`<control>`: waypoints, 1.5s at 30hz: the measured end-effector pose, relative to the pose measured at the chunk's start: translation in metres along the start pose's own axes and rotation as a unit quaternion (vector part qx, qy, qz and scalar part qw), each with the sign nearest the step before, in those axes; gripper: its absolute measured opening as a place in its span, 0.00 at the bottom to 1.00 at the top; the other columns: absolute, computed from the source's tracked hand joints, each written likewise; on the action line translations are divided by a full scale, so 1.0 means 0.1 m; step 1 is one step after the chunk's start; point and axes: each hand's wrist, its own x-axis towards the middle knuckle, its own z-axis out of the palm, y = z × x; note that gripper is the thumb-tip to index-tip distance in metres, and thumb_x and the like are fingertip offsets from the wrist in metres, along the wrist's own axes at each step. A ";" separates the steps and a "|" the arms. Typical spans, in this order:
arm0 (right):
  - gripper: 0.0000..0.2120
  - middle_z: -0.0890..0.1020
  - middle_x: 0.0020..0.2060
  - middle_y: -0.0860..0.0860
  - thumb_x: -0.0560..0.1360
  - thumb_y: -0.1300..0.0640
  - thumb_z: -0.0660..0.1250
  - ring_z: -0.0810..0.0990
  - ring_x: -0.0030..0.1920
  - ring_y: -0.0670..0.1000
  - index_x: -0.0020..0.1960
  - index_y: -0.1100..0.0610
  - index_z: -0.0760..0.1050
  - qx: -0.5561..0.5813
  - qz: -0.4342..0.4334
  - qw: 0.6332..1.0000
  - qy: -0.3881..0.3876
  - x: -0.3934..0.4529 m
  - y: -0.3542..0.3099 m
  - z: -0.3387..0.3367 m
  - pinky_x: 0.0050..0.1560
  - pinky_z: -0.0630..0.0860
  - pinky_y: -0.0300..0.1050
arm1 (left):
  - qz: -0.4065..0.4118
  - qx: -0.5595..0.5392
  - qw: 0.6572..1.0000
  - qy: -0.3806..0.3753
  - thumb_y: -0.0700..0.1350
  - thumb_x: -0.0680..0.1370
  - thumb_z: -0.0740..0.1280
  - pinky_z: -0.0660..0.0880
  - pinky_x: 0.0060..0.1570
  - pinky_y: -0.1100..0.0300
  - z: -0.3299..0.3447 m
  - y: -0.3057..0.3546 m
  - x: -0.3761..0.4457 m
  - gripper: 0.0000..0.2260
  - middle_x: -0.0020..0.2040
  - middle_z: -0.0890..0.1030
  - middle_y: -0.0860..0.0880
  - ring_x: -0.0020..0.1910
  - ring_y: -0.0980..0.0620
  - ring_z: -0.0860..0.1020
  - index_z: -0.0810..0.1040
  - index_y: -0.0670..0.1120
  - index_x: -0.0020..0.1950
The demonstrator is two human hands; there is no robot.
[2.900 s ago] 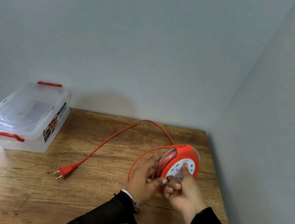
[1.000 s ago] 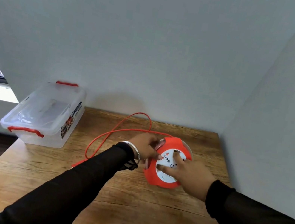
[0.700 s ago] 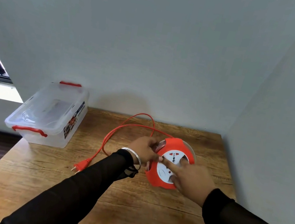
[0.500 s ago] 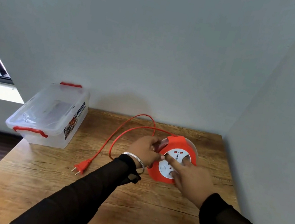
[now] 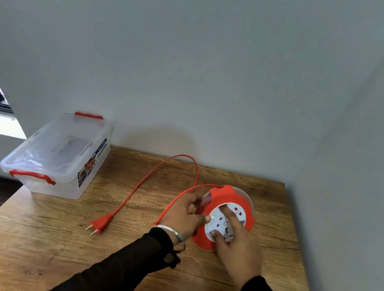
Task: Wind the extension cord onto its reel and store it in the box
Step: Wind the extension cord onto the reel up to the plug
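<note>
An orange cord reel (image 5: pixel 240 200) with a white socket face stands tilted on the wooden table (image 5: pixel 64 251), right of centre. My left hand (image 5: pixel 185 214) grips its left rim where the cord enters. My right hand (image 5: pixel 239 243) lies on the white socket face with fingers spread over it. The orange cord (image 5: pixel 149 179) loops from the reel toward the back wall and runs forward-left to its plug (image 5: pixel 97 223), which lies flat on the table. The clear plastic box (image 5: pixel 60 158) with red handles and its lid on sits at the table's back left corner.
Grey walls close off the table at the back and on the right. A window shows at the far left, past the box. The box overhangs the table's left edge, with dark floor below it.
The cord's loose loop has shortened and the plug has slid right, toward the reel. My right hand has turned round on the socket face; my left hand stays on the rim.
</note>
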 end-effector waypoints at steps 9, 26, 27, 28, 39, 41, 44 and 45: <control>0.27 0.78 0.59 0.52 0.72 0.45 0.71 0.75 0.35 0.49 0.68 0.47 0.67 0.373 0.243 0.895 -0.001 0.17 -0.13 -0.02 0.20 0.67 0.35 | -0.026 -0.164 0.982 0.095 0.32 0.70 0.72 0.75 0.26 0.58 0.29 -0.29 -0.16 0.19 0.28 0.74 0.49 0.27 0.47 0.74 0.76 0.46 0.57; 0.28 0.60 0.74 0.56 0.77 0.58 0.62 0.73 0.63 0.60 0.72 0.42 0.57 -0.327 -0.289 0.882 -0.179 0.20 0.06 -0.43 0.48 0.79 0.49 | -0.074 0.081 0.992 -0.066 0.41 0.69 0.73 0.81 0.32 0.52 -0.34 0.07 0.13 0.15 0.44 0.82 0.47 0.43 0.38 0.83 0.78 0.46 0.55; 0.28 0.60 0.74 0.56 0.77 0.57 0.61 0.73 0.63 0.60 0.72 0.41 0.57 -0.328 -0.281 0.885 -0.173 0.18 0.05 -0.42 0.48 0.78 0.49 | -0.075 0.080 0.992 -0.065 0.41 0.69 0.73 0.81 0.32 0.50 -0.34 0.08 0.13 0.14 0.44 0.83 0.46 0.42 0.38 0.83 0.78 0.46 0.54; 0.27 0.62 0.73 0.57 0.77 0.57 0.61 0.74 0.61 0.60 0.72 0.40 0.59 -0.322 -0.270 0.894 -0.156 0.15 0.04 -0.40 0.47 0.77 0.49 | -0.078 0.074 0.992 -0.062 0.41 0.70 0.73 0.82 0.33 0.50 -0.33 0.07 0.12 0.14 0.44 0.83 0.46 0.42 0.37 0.83 0.78 0.45 0.54; 0.28 0.70 0.64 0.54 0.78 0.49 0.59 0.73 0.60 0.55 0.75 0.40 0.54 -0.263 -0.167 0.942 -0.124 0.06 -0.07 -0.16 0.54 0.74 0.48 | -0.111 -0.036 0.992 -0.038 0.37 0.71 0.72 0.81 0.35 0.48 -0.34 -0.11 0.00 0.14 0.44 0.83 0.51 0.32 0.52 0.83 0.78 0.48 0.54; 0.29 0.70 0.64 0.55 0.79 0.48 0.58 0.75 0.59 0.55 0.75 0.38 0.48 -0.256 -0.158 0.943 -0.140 0.06 -0.10 -0.14 0.52 0.74 0.48 | -0.112 -0.028 0.992 -0.049 0.36 0.70 0.72 0.81 0.36 0.46 -0.35 -0.10 0.01 0.15 0.46 0.83 0.50 0.36 0.49 0.83 0.78 0.48 0.54; 0.29 0.75 0.60 0.54 0.78 0.45 0.57 0.78 0.54 0.54 0.75 0.38 0.48 -0.248 -0.144 0.946 -0.150 0.13 -0.11 -0.16 0.48 0.74 0.46 | -0.110 -0.013 0.991 -0.081 0.36 0.68 0.73 0.81 0.33 0.49 -0.36 -0.06 0.03 0.18 0.50 0.82 0.47 0.41 0.44 0.83 0.75 0.46 0.55; 0.29 0.76 0.58 0.53 0.77 0.43 0.58 0.78 0.54 0.53 0.75 0.38 0.49 -0.257 -0.147 0.944 -0.145 0.14 -0.12 -0.17 0.48 0.74 0.46 | -0.109 -0.013 0.990 -0.083 0.35 0.68 0.73 0.81 0.33 0.50 -0.35 -0.05 0.03 0.18 0.49 0.82 0.46 0.41 0.45 0.83 0.75 0.45 0.55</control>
